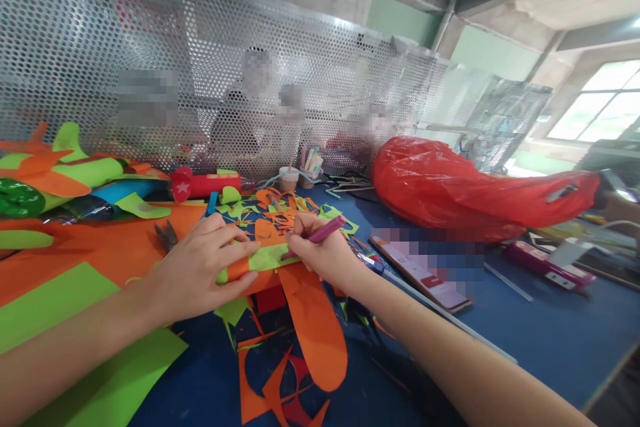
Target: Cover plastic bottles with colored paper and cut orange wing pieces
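My left hand (203, 263) rests over an orange-and-green paper model plane (317, 337), its thumb and fingers closed round the body. A long rounded orange wing reaches toward me from that body. In my right hand (327, 260) is a purple marker (327, 229), gripped like a pen. Its tip meets the light green band (270, 257) round the body. Just behind my left hand lie dark-bladed scissors (167, 237), their handles partly hidden. Cut paper scraps (275, 387) in orange, green and red lie around the model.
Finished-looking bottle models (75, 173) stand at left, near a red bottle (207, 185). Green sheets (135, 380) lie below my left arm. A red plastic bag (430, 180), a phone (420, 270) and a purple box (547, 263) are at right. People sit behind a perforated metal screen (320, 73).
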